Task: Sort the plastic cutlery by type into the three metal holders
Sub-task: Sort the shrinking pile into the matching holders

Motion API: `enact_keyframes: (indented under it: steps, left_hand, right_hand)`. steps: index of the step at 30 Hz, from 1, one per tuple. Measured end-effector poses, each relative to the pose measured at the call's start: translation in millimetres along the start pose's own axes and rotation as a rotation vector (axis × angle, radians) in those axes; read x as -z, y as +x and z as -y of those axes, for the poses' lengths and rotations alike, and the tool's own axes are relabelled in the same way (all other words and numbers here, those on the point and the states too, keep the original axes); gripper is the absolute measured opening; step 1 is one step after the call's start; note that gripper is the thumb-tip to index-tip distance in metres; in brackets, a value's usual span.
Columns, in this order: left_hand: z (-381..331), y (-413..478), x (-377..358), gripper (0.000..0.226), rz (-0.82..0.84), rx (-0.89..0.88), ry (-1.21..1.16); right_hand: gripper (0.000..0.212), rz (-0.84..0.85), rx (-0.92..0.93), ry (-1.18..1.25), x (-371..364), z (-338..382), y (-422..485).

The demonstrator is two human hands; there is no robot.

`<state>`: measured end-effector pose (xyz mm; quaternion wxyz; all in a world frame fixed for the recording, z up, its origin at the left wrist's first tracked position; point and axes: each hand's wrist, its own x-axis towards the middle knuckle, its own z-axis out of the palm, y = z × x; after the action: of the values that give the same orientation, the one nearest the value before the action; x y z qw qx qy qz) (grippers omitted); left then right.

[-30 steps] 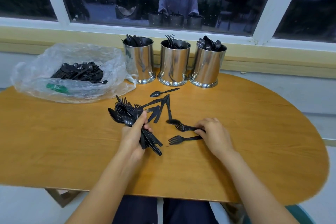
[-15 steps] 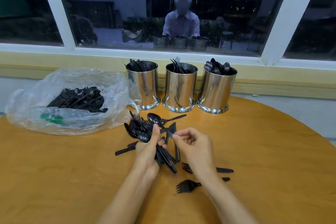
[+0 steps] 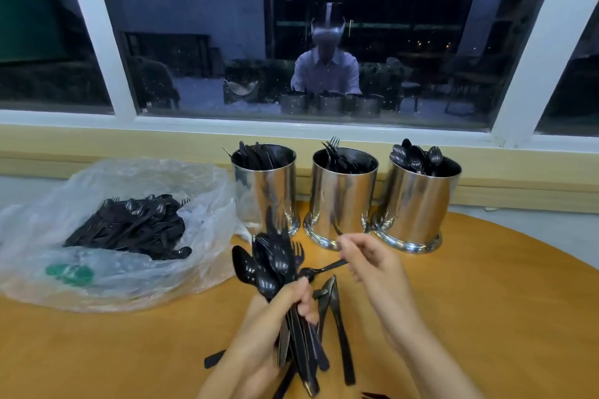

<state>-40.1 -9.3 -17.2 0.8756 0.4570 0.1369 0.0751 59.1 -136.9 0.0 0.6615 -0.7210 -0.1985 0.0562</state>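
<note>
Counter: rounded yellow-brown wooden counter (image 3: 486, 301) with a glossy top; its curved edge swings off toward 3 o'clock.
Room: a dark window (image 3: 194, 42) in a white frame fills 12 o'clock, over a pale yellow ledge (image 3: 97, 146). The glass mirrors a seated person and the holders.
Holders: three shiny metal ones stand upright in a close row at 12 o'clock by the counter's back edge. The left holder (image 3: 264, 191) has knives, the middle holder (image 3: 343, 194) forks, the right holder (image 3: 421, 201) spoons.
Bag: a clear plastic bag (image 3: 201, 204) lies open at 10 o'clock with a heap of black cutlery (image 3: 129, 227) inside.
Left hand (image 3: 272, 330): clamped round a bundle (image 3: 269, 266) of black spoons and forks, heads toward 12 o'clock.
Right hand (image 3: 372, 269): raised at 2 o'clock of the bundle, apart from the left, fingertips drawn together; I cannot tell whether they pinch anything.
Loose pieces: a single spoon (image 3: 319, 270) shows between the hands, and two loose knives (image 3: 338, 327) lie on the counter at 3 o'clock of the bundle.
</note>
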Motion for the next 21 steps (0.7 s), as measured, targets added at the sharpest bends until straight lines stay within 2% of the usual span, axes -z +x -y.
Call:
enact_keyframes:
  steps: [3,5,8,10,13,16,19,21]
  left_hand:
    - [0.2,-2.7,-0.5,0.016,0.122,0.068,0.030]
    - [0.3,-6.0,-3.2,0.011,0.199,0.123,0.074]
    - [2.8,-11.1,-3.2,0.031,0.280,0.239,0.087]
    - [4.4,-13.0,-2.6,0.034,0.292,0.282,0.076]
    - [8.2,-12.4,-3.5,0.026,0.216,0.279,0.065]
    - [10.7,-8.0,-2.2,0.013,0.098,0.208,0.160]
    - [10.5,-3.2,3.4,0.027,-0.010,0.157,0.182]
    - [9.2,-4.3,5.0,0.022,-0.042,0.124,0.188]
  right_hand:
    - [0.036,0.253,-0.291,0.275,-8.6,-3.5,4.0]
    - [0.040,0.390,-0.366,0.404,-9.3,-0.8,2.0]
    - [0.037,0.507,-0.401,0.430,-5.5,5.9,-1.4]
    - [0.033,0.489,-0.415,0.389,-4.8,4.9,-2.6]
    - [0.026,0.363,-0.340,0.340,-6.6,-4.0,-0.7]
    - [0.035,0.261,-0.308,0.377,-9.0,-12.2,2.5]
    - [0.028,0.230,-0.269,0.409,-1.5,-9.7,5.3]
    - [0.023,0.238,-0.220,0.405,4.1,-8.9,7.7]
